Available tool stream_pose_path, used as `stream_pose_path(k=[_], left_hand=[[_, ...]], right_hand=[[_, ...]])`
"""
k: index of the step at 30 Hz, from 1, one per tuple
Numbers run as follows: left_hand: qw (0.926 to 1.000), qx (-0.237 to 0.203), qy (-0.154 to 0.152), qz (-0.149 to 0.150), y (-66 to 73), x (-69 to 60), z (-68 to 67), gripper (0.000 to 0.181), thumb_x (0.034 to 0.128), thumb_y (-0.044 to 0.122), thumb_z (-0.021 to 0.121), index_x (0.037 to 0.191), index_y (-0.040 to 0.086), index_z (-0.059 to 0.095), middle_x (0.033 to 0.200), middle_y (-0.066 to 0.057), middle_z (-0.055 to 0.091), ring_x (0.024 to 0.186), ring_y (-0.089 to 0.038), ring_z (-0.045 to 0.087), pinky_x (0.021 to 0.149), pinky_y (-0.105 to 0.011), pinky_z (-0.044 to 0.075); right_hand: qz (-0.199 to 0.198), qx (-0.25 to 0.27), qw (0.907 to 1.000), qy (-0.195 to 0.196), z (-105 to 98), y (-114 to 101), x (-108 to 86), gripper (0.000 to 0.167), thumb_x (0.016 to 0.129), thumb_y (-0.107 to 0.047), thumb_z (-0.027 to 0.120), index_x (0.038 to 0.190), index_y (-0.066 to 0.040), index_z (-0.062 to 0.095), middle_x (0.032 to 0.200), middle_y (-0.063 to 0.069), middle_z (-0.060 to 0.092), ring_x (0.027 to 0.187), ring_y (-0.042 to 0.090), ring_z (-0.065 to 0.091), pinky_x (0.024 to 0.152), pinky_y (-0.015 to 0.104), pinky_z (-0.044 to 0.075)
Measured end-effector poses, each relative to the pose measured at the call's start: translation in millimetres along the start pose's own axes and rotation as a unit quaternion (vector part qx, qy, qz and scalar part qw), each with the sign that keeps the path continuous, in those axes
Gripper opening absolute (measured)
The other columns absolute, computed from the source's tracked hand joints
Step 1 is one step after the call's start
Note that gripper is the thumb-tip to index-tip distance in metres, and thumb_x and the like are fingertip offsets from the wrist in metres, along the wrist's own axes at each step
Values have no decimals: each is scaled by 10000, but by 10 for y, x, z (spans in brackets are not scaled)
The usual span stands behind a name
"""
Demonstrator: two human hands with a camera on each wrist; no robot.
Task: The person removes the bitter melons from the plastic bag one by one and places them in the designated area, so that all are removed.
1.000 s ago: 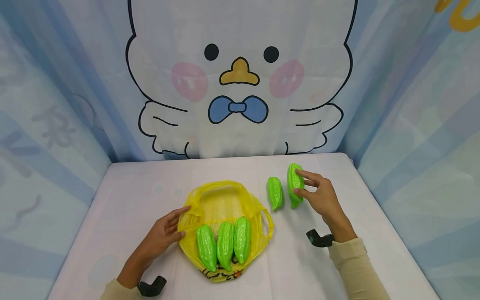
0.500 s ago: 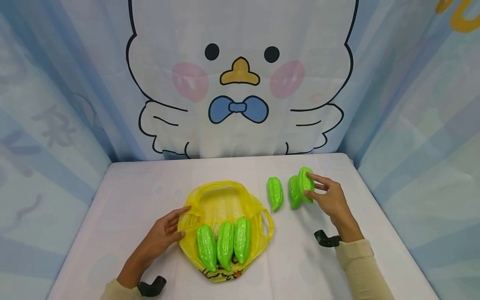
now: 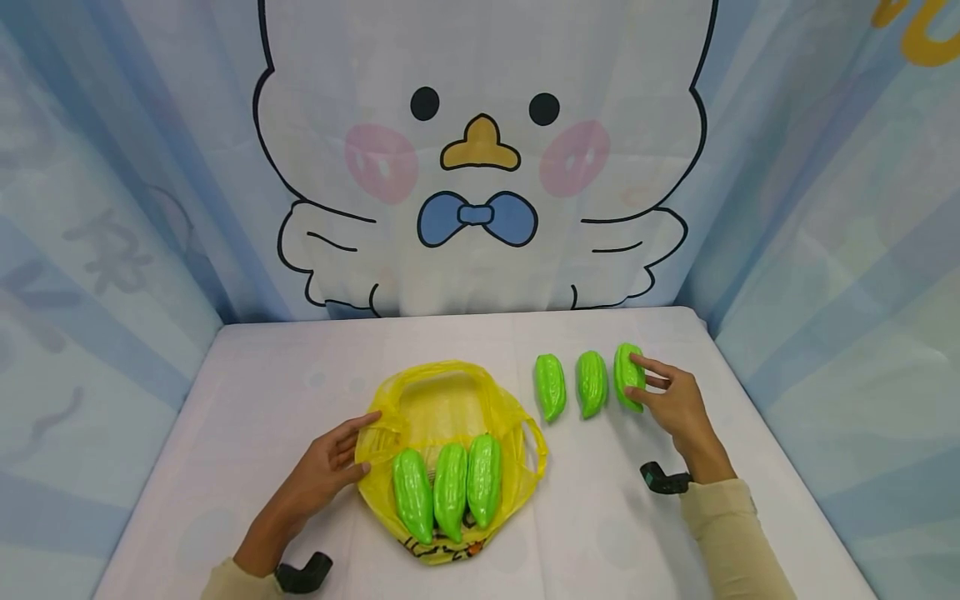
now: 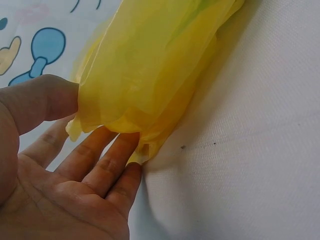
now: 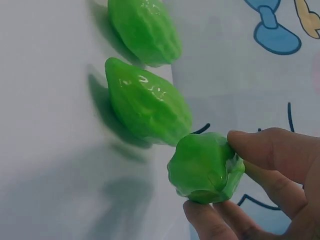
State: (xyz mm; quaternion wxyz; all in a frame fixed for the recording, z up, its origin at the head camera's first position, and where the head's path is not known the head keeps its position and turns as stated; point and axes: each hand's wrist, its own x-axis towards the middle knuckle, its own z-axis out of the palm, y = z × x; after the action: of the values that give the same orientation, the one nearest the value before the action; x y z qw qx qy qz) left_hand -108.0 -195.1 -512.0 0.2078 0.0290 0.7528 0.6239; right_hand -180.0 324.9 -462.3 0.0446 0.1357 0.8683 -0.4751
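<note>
Although the yellow bag [image 3: 442, 410] bore print [image 3: 475, 548], none was legible.
Three green gourds [image 3: 450, 492] inside partly covered it; left hand [image 3: 327, 461], spread wide, touched bag; right hand [image 3: 677, 400] pinched another gourd [image 3: 625, 373] beside two loose gourds [image 3: 592, 383].

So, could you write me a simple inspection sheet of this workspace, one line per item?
Surface: pale table, flat.
Job's things: yellow bag holding three green pieces; two loose pieces and a held piece to its right.
Clutter: nothing seen.
Hands: left hand touches the bag's edge; right hand pinches the held piece.
Cables: nothing seen.
Surroundings: cartoon-printed backdrop, bluish side curtains.
</note>
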Motion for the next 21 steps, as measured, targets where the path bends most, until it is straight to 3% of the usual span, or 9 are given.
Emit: stream_pose_path(k=[12, 21], left_hand=[[10000, -33, 4, -82, -1, 8, -8, 718, 1017, 139, 711, 1655, 209, 387, 1751, -160, 293, 1571, -399, 397, 1183, -368, 512], [10000, -81, -32, 13, -13, -3, -22, 719, 1021, 163, 713, 1657, 201, 380, 1750, -164, 291, 1573, -407, 390, 1171, -333, 520]], right_hand=[[308, 60, 9995, 82, -4, 210, 80, 682, 979, -70, 735, 1607, -148, 480, 1669, 298, 362, 1513, 483, 411, 1203, 622, 451], [297, -26, 9992, 257, 9, 295, 135, 663, 974, -24, 714, 1593, -123, 501, 1655, 302, 392, 1512, 482, 421, 1191, 601, 469]])
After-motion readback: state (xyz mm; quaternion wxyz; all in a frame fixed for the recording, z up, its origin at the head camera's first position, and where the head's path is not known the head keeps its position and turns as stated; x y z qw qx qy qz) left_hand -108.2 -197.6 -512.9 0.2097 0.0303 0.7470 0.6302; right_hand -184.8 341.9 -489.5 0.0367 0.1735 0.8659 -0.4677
